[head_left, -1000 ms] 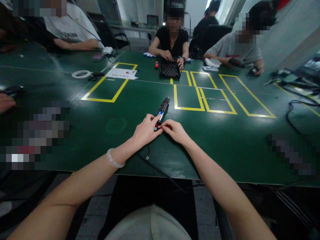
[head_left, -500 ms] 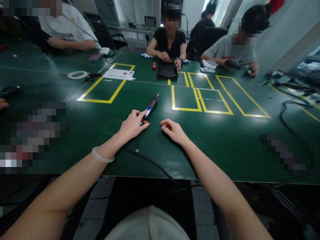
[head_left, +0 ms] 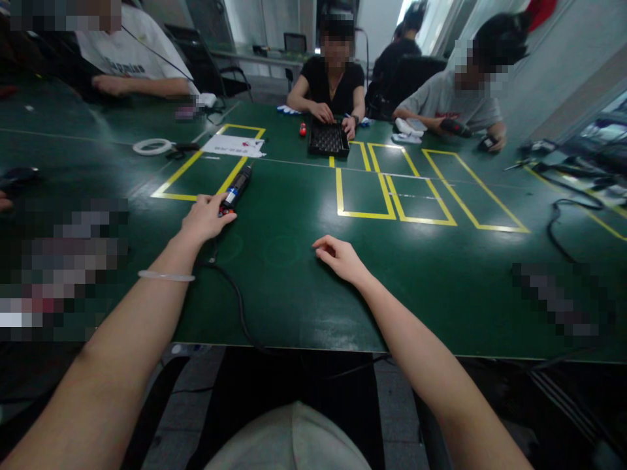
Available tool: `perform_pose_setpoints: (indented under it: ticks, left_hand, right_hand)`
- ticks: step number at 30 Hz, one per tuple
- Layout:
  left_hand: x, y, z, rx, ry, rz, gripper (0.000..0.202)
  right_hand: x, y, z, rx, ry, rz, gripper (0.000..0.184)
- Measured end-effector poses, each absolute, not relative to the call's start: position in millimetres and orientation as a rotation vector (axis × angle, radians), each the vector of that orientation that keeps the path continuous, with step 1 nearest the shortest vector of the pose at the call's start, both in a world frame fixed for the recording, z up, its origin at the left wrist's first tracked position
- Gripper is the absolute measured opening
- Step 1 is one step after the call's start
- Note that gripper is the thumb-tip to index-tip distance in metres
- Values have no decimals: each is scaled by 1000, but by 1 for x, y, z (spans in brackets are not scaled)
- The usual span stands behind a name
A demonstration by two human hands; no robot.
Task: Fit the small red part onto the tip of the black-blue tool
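My left hand (head_left: 204, 219) grips the near end of a black corded electric screwdriver (head_left: 237, 188) with a blue band and red marks. The tool lies low over the green table (head_left: 294, 274), its tip pointing away toward a yellow taped rectangle (head_left: 210, 166). Its black cable (head_left: 235, 300) trails back off the near table edge. My right hand (head_left: 339, 256) rests on the table at centre, fingers loosely curled, holding nothing.
Across the table a person handles a black tray (head_left: 328, 138). A white sheet (head_left: 234, 145) and a white tape ring (head_left: 151, 146) lie far left. More yellow rectangles (head_left: 421, 189) mark the right side, and black cables (head_left: 563, 215) lie at the far right. Other people sit around.
My left hand has carried the screwdriver leftward and away, up to the left yellow rectangle. My right hand let go of the tool and stays at the table's centre.
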State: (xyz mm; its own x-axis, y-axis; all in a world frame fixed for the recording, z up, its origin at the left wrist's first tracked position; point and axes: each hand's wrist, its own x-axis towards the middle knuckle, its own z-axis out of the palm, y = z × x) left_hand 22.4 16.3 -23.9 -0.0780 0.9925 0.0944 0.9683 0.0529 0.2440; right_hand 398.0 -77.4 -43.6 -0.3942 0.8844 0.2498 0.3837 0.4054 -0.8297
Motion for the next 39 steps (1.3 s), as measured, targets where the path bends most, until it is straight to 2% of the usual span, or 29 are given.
perform_pose_setpoints:
  ticks: [8,16,27,32,36,39]
  left_hand:
    - [25,5,-18,2087,2321,557,62]
    - [38,-3,-16,2121,2370,488,42]
    - [51,-7,-12,2103,2461,636,46]
    - [79,-14,2,2152,2039,877,41]
    - [127,-32,11,2110,1356,768,42]
    - [162,-51,9,2017,984,595,56]
  right_hand:
    - [398,-76,-45,-1086,-1976,900,15]
    - [397,-77,-44,-1083,-1986,898,15]
    - [397,-78,-43,-1096,-2004,882,14]
    - [397,-78,-44,-1086,-2003,892,15]
    - [395,-79,-45,-1027,-1977,928,20]
    - [393,-82,-43,-928,-1961,1013,31]
